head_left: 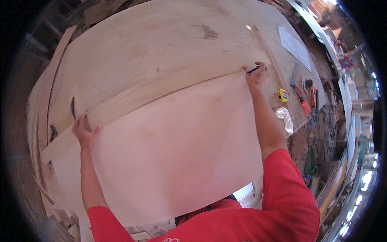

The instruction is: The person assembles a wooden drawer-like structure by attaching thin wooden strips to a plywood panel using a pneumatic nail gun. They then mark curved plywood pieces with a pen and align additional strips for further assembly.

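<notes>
A person's right hand (256,75) pinches a blue pencil (253,69) at the plywood sheet's (173,153) far corner; the left hand (84,131) lies flat, open, steadying a wooden straightedge (153,94). No drawn line shows yet.

thin sheet (169,153) on plywood board (153,52), tape measure (283,95) right, pliers (305,105) beyond

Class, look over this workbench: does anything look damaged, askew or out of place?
A dark stain marks the large plywood board near its far edge. A crumpled clear plastic bag lies loose beside the tape measure. Otherwise nothing stands out.
</notes>
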`<state>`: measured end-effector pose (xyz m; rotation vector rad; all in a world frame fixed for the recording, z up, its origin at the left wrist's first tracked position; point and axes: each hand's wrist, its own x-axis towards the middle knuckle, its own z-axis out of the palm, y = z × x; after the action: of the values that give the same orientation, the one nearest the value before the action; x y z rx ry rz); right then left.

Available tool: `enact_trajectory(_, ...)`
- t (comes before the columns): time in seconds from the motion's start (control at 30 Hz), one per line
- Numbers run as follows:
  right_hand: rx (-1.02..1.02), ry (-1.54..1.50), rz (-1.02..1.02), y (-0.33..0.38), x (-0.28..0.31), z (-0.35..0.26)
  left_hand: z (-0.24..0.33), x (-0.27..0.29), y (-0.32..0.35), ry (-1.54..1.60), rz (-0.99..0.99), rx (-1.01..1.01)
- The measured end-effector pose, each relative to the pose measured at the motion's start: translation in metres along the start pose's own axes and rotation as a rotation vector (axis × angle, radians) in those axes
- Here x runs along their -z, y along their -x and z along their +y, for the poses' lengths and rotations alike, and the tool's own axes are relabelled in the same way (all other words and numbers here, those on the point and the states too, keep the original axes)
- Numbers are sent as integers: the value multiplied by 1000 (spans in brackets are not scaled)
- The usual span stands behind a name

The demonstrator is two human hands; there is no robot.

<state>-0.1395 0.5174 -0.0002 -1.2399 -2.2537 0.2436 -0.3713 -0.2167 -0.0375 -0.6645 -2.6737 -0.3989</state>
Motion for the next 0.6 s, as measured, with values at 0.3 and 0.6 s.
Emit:
enact_trajectory(0.3,777,214,-595,89,2,-136,-4,50,19,-177,-301,296)
enact_trajectory(0.6,596,333,-641,79,21,-138,36,70,13,81,-279,347)
